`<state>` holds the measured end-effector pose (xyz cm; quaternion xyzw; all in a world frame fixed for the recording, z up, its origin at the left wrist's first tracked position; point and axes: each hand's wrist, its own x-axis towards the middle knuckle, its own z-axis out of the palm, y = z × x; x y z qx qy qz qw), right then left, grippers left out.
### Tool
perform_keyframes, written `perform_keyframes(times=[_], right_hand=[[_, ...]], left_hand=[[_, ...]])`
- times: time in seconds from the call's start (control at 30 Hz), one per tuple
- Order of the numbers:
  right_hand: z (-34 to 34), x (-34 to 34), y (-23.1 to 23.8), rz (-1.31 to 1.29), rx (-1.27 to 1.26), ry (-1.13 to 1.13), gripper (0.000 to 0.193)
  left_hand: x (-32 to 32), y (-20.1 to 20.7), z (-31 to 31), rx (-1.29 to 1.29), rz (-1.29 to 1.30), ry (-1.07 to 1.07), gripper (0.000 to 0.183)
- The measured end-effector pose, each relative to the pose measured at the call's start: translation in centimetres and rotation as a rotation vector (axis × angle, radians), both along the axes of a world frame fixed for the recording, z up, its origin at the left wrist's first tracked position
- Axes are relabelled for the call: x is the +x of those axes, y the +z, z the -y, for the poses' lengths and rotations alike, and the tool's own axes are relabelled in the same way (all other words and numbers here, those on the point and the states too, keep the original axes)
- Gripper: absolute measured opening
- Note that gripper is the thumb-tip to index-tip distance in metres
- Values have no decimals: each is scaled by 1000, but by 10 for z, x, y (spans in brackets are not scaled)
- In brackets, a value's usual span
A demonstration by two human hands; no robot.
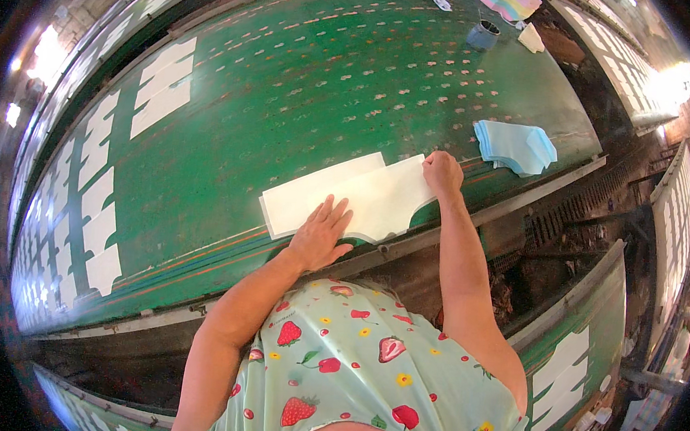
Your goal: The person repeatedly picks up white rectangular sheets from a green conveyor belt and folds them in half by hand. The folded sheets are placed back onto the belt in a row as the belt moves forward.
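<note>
White cut pieces [382, 194], which look like fabric panels with curved notches, lie overlapping in a small stack near the front edge of the long green table [232, 129]. My left hand [320, 236] rests flat on the stack's near edge, fingers stretched out. At the right end my right hand [444, 174] is closed on the corner of the top white piece; its fingertips are partly hidden. To the right of that hand sits a folded pile of light blue cut pieces [515, 147], apart from it.
Rows of white pieces [163, 86] lie flat on the table's left part. Small pale marks dot the green surface. A blue-grey pot [483, 36], a cream scrap [531, 39] and a striped pastel cloth [507, 1] are at the far right. The table's metal edge [552, 185] runs in front.
</note>
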<state>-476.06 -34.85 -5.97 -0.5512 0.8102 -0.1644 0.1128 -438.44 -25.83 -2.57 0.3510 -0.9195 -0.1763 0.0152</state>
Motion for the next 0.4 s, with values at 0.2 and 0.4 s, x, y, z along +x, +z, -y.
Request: perform_keyframes(times=[0.2, 0.4], right_hand=[[5, -3, 3, 71, 88, -10, 20], [-13, -15, -4, 49, 13, -183, 19]], left_hand=[[-6, 1, 1, 8, 69, 34, 83], [-5, 0, -1, -33, 79, 52, 85]])
